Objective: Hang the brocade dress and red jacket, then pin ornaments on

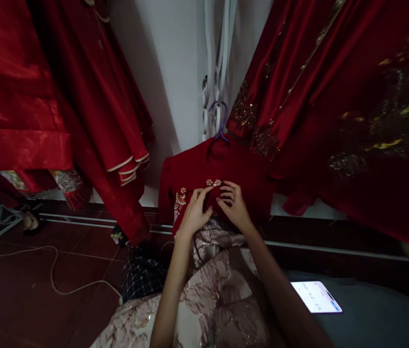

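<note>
A dark red jacket (pixel 192 164) hangs in front of me on a purple hanger (pixel 222 126). A pair of beaded, pearl-like clasps (pixel 213 183) sits on its front, with a dangling jewelled ornament (pixel 180 199) toward the left. My left hand (pixel 194 215) grips the jacket's front just below the clasps, fingertips close to them. On the other side, my right hand (pixel 236 207) has its fingers bent against the cloth, the index finger beside the right clasp. What lies under the fingertips is partly hidden. Pale patterned, shiny fabric (pixel 208 290) lies below my hands.
Red garments (pixel 110 111) hang at left, and gold-trimmed red ones (pixel 364 116) at right. A white metal frame (pixel 210 53) stands against the wall. A lit phone (pixel 316 297) showing a timer lies on a dark surface at lower right. A cable (pixel 57 270) crosses the tiled floor.
</note>
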{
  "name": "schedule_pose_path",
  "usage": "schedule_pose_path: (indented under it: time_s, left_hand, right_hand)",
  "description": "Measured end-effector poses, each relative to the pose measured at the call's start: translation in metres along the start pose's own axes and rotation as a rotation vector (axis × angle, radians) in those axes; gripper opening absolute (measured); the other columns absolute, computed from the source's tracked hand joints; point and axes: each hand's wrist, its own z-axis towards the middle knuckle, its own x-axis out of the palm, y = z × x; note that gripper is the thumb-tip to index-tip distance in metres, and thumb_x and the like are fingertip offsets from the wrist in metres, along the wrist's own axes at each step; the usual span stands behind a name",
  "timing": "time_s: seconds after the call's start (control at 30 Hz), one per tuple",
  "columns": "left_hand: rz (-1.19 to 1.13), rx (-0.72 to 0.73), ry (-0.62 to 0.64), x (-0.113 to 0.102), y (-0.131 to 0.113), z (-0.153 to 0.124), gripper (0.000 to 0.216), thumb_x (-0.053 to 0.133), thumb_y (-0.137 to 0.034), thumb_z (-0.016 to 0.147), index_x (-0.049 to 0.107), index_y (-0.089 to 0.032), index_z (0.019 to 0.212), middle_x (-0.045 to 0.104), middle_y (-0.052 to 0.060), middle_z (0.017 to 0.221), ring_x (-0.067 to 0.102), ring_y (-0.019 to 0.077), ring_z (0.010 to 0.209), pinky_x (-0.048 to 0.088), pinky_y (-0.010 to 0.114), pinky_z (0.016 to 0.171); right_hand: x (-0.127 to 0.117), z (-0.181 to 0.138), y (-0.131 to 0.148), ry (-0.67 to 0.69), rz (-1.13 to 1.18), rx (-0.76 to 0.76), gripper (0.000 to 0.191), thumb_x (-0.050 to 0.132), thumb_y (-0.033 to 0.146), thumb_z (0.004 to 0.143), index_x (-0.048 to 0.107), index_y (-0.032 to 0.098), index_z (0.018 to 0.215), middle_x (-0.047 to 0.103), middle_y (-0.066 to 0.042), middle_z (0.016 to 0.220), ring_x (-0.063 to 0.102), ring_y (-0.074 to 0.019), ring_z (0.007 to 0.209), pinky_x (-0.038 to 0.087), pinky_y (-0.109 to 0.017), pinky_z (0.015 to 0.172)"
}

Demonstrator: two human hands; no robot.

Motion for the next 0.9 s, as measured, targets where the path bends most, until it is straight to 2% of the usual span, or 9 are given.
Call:
schedule_pose_path:
  time_s: [0.17,0.23,0.33,0.4,0.47,0.57,0.73,0.83,0.9]
  left_hand:
    - [-0.038,-0.18,0.098,-0.011,0.043,-0.014,0.061,0.06,-0.01,0.066,0.042,-0.021,0.123,0.052,0.006,0.107,0.054,0.0163,0.093,0.045,0.037,0.089]
    - [-0.026,-0.162,0.156,-0.013,0.05,-0.016,0.07,0.061,-0.012,0.065,0.038,-0.022,0.13,0.049,0.008,0.119,0.05,0.0197,0.108,0.04,0.039,0.097]
    - [-0.037,-0.122,0.269,-0.009,0.052,-0.018,0.091,0.062,-0.01,0.062,0.02,-0.021,0.142,0.027,0.012,0.144,0.03,0.0242,0.132,0.026,0.04,0.109]
    - [-0.044,-0.133,0.323,-0.004,0.052,-0.019,0.097,0.061,-0.008,0.061,0.012,-0.019,0.143,0.012,0.013,0.15,0.017,0.0244,0.137,0.021,0.039,0.111]
    - [-0.057,-0.149,0.352,-0.002,0.051,-0.02,0.096,0.06,-0.009,0.062,0.011,-0.017,0.144,0.008,0.013,0.15,0.015,0.0241,0.138,0.021,0.039,0.111]
    - [-0.101,-0.141,0.383,-0.006,0.044,-0.021,0.089,0.064,-0.015,0.063,0.022,-0.019,0.141,0.023,0.013,0.147,0.024,0.0246,0.135,0.025,0.041,0.11]
    - [-0.107,-0.13,0.357,-0.017,0.029,-0.021,0.066,0.067,-0.028,0.068,0.045,-0.021,0.13,0.046,0.012,0.132,0.043,0.0238,0.123,0.035,0.041,0.104]
    - [-0.117,-0.129,0.292,-0.017,0.026,-0.02,0.054,0.064,-0.028,0.072,0.05,-0.022,0.123,0.051,0.01,0.122,0.052,0.0203,0.111,0.044,0.036,0.092]
    - [-0.146,-0.146,0.269,-0.018,0.027,-0.018,0.046,0.061,-0.027,0.074,0.053,-0.02,0.119,0.055,0.009,0.114,0.056,0.017,0.098,0.047,0.031,0.083]
  right_hand:
    - [-0.013,-0.007,-0.035,0.189,-0.226,0.13,0.045,0.062,0.031,0.068,0.045,0.017,0.107,0.058,-0.009,0.095,0.058,-0.0168,0.078,0.052,-0.036,0.071]
    - [-0.022,-0.007,-0.04,0.356,-0.197,0.156,0.055,0.064,0.033,0.067,0.042,0.018,0.114,0.058,-0.01,0.104,0.059,-0.0181,0.085,0.051,-0.037,0.075]
    - [-0.026,-0.011,-0.043,0.545,-0.12,0.096,0.075,0.067,0.029,0.065,0.031,0.02,0.129,0.051,-0.012,0.123,0.055,-0.0208,0.104,0.047,-0.038,0.087]
    - [-0.018,-0.015,-0.045,0.488,-0.211,0.014,0.079,0.066,0.024,0.063,0.029,0.019,0.133,0.047,-0.013,0.128,0.049,-0.024,0.114,0.042,-0.041,0.095]
    - [-0.005,-0.021,-0.047,0.307,-0.385,-0.035,0.078,0.064,0.02,0.063,0.031,0.015,0.133,0.045,-0.016,0.128,0.043,-0.0289,0.119,0.036,-0.047,0.098]
    - [0.015,-0.033,-0.051,0.034,-0.52,-0.042,0.078,0.061,0.019,0.063,0.029,0.013,0.134,0.043,-0.018,0.124,0.04,-0.0319,0.118,0.034,-0.052,0.097]
    - [0.024,-0.041,-0.05,-0.205,-0.31,-0.103,0.052,0.052,0.026,0.077,0.037,0.018,0.126,0.047,-0.014,0.114,0.052,-0.0219,0.1,0.045,-0.04,0.087]
    - [0.012,-0.03,-0.04,-0.216,-0.207,-0.038,0.028,0.046,0.033,0.083,0.049,0.021,0.108,0.058,-0.008,0.095,0.057,-0.0177,0.083,0.047,-0.035,0.078]
    - [-0.002,-0.018,-0.029,-0.032,-0.143,0.048,0.023,0.047,0.038,0.083,0.054,0.021,0.096,0.059,-0.003,0.078,0.057,-0.0154,0.071,0.048,-0.031,0.07]
